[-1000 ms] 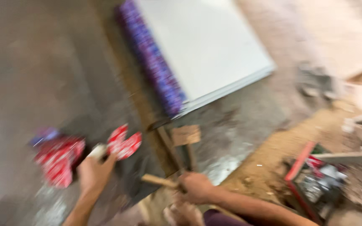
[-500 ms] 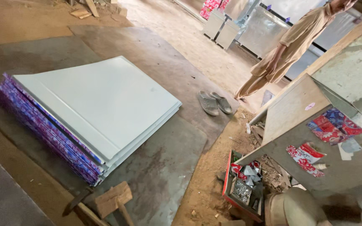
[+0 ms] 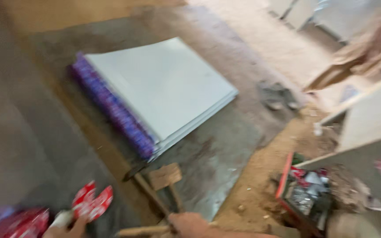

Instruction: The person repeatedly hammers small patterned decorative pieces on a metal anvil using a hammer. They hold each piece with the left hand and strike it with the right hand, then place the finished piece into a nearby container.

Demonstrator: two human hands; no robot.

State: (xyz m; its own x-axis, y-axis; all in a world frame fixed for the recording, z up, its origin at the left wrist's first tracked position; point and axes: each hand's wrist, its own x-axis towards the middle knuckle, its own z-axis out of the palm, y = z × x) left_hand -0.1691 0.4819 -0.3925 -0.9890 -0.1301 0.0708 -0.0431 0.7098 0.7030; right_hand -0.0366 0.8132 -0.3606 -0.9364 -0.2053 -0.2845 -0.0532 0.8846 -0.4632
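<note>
Two hands low in a blurred head view, over a dusty floor.
Left hand [image 3: 69,225] pinches a red-and-white wrapper [image 3: 91,202]; right hand [image 3: 190,222] closes on a wooden handle [image 3: 144,230] (grip blurred), near a wooden mallet [image 3: 166,176] and stacked white panels [image 3: 159,90], untouched.

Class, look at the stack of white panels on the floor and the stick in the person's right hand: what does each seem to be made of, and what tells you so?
Stack of white panels: probably laminated board or sheet; flat, smooth, pale matte face, thin layered edges, one side in purple patterned wrap. Blur leaves it open.
Stick by the right hand: likely bare wood; tan, unpainted, matte.
</note>
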